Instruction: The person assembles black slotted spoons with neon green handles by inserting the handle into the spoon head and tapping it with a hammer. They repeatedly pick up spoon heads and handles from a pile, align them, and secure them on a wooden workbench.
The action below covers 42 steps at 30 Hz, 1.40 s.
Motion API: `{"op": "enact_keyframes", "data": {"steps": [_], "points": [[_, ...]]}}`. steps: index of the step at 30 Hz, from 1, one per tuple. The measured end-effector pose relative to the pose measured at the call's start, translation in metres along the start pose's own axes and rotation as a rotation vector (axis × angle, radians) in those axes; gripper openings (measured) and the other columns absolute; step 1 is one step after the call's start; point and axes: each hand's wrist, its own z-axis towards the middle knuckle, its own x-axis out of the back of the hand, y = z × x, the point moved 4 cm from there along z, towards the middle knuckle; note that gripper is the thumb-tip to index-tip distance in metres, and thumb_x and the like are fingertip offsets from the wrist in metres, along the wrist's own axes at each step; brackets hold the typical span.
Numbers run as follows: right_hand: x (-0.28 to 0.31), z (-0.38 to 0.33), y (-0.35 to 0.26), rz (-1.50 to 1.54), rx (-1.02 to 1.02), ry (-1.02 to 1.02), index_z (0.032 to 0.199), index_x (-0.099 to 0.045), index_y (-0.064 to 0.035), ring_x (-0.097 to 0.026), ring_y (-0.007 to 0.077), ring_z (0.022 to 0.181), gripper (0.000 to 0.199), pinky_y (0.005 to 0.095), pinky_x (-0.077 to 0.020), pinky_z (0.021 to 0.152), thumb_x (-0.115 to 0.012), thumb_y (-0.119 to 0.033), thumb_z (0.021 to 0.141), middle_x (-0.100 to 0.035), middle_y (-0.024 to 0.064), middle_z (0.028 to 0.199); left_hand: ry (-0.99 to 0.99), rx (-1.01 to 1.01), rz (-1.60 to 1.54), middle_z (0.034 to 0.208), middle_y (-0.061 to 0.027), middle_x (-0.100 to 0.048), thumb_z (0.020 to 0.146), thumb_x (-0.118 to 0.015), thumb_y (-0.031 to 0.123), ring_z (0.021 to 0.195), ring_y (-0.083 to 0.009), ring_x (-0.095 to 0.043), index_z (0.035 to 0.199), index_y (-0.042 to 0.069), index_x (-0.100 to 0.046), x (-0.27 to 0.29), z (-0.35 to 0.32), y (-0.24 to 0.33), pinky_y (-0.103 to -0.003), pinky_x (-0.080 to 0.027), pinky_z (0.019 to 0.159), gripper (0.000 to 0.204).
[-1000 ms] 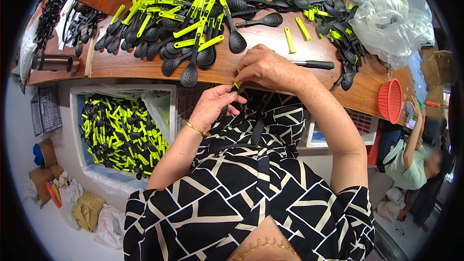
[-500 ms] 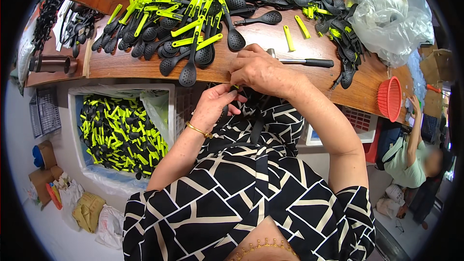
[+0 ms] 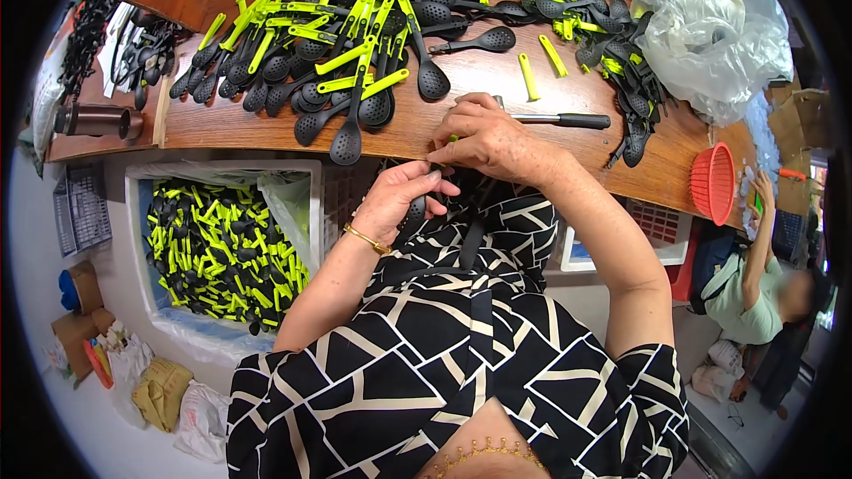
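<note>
My left hand point(image 3: 390, 201) is closed round a black perforated spoon point(image 3: 415, 211), whose bowl shows below the fingers at the table's front edge. Beside it my right hand point(image 3: 484, 140) is closed in a pinch, fingers bent down. A bit of a lime-green handle piece point(image 3: 453, 137) shows between those fingers; the rest is hidden. The fingertips of both hands nearly meet over my lap. Just beyond the right hand lies a hammer point(image 3: 568, 119) with a metal shaft and black grip. Two loose lime-green handle pieces point(image 3: 529, 77) rest on the tabletop behind it.
Black spoons with green handles point(image 3: 355, 62) are heaped across the wooden table point(image 3: 240, 129). A lined crate point(image 3: 317, 213) full of folded black-and-green pieces stands below left. Clear plastic bags point(image 3: 719, 31) and a red basket point(image 3: 713, 182) are at right, near another person point(image 3: 754, 284).
My right hand has shifted slightly right, carrying the green piece away from the left fingers. More of the black spoon's bowl now shows under my left hand.
</note>
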Motion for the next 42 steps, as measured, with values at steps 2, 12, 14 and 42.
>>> {"op": "enact_keyframes", "data": {"steps": [2, 12, 14, 42], "points": [[-0.002, -0.002, 0.001, 0.030, -0.031, 0.018, 0.106, -0.077, -0.0167, -0.062, 0.0218, 0.107, 0.031, 0.0447, -0.0392, 0.109, -0.078, -0.011, 0.076, -0.068, -0.0007, 0.108, 0.018, 0.005, 0.015, 0.100, -0.0115, -0.076, 0.103, -0.064, 0.020, 0.067, -0.0088, -0.069, 0.120, -0.001, -0.066, -0.002, -0.002, 0.001, -0.020, -0.056, 0.062, 0.027], [-0.019, -0.010, -0.011, -0.118, -0.181, 0.095, 0.107, -0.077, -0.0194, -0.062, 0.0213, 0.114, 0.029, 0.0505, -0.0342, 0.116, -0.074, -0.010, 0.080, -0.068, -0.0021, 0.112, 0.099, -0.017, -0.054, 0.101, -0.0119, -0.076, 0.102, -0.064, 0.018, 0.071, -0.0099, -0.070, 0.120, 0.001, -0.067, -0.007, -0.004, -0.003, -0.020, -0.056, 0.063, 0.025], [-0.016, -0.011, -0.013, -0.177, -0.195, 0.120, 0.108, -0.078, -0.0199, -0.061, 0.0216, 0.117, 0.028, 0.0509, -0.0329, 0.117, -0.073, -0.011, 0.082, -0.069, -0.0025, 0.116, 0.090, -0.019, -0.074, 0.102, -0.0121, -0.076, 0.102, -0.064, 0.018, 0.072, -0.0101, -0.070, 0.120, 0.001, -0.067, -0.007, -0.002, -0.005, -0.021, -0.056, 0.063, 0.025], [0.030, -0.009, -0.020, -0.074, -0.039, -0.041, 0.114, -0.075, -0.0181, -0.061, 0.0250, 0.117, 0.032, 0.0424, -0.0452, 0.104, -0.079, -0.016, 0.083, -0.070, -0.0003, 0.119, -0.054, -0.170, 0.182, 0.097, -0.0125, -0.074, 0.105, -0.060, 0.020, 0.069, -0.0141, -0.069, 0.121, 0.000, -0.065, -0.021, -0.020, 0.004, -0.023, -0.055, 0.065, 0.026]]}}
